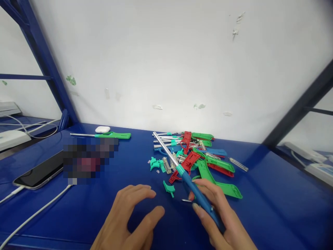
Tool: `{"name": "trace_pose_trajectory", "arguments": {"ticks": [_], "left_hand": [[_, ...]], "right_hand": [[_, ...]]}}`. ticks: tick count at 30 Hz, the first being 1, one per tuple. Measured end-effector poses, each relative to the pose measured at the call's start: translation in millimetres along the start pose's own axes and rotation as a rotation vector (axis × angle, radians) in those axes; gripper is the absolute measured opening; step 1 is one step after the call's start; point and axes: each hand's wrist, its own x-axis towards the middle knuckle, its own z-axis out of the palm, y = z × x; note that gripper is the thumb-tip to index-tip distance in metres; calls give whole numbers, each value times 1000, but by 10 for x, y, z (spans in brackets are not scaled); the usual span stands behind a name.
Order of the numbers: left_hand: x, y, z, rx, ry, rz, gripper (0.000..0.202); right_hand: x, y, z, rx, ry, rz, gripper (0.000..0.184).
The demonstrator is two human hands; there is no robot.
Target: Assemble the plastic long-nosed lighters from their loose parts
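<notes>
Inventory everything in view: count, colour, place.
Blue lighter: one, blue, front right
Metal piece: one, silver, front
Shells: several, green, red, blue, centre-right pile
Teal pieces: several, teal, pile
Tubes: several, clear or silver, pile
Green lighter: one, green, back left
Case: one, white, back left
Phone: one, black, left
Cables: several, white, left
Boxes: several, white, sides
Frame bars: several, blue, sides
Table: one, blue, beneath
Wall: one, white, behind
Left hand: one, bare, front
Right hand: one, bare, holding blue lighter

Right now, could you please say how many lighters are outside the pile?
2: blue lighter in the right hand, green lighter at back left; the blurred patch may hide more.
</notes>
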Motion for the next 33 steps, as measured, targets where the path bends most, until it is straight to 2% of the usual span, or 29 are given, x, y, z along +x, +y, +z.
{"name": "trace_pose_trajectory", "arguments": {"ticks": [5,12,17,22,26,29,31,33], "left_hand": [[-10,-14,40,-24,-26,4,42],[36,-19,47,-19,-82,15,45],[35,-27,54,-8,-110,19,45],[21,-61,59,29,-153,47,44],[32,-79,72,49,-150,53,41],[37,-97,94,56,-150,65,40],[37,-109,109,66,-147,80,38],[38,-117,119,77,-152,93,36]], "right_hand": [[4,-32,23,37,31,34,54],[-7,134,19,-130,42,18,61],[-5,63,5,-44,31,41,65],[-8,79,29,-92,94,32,60],[-4,50,28,42,79,73,64],[37,81,-229,54,154,80,60],[67,206,-579,-93,323,66,57],[89,421,-1012,-348,491,90,63]]}}
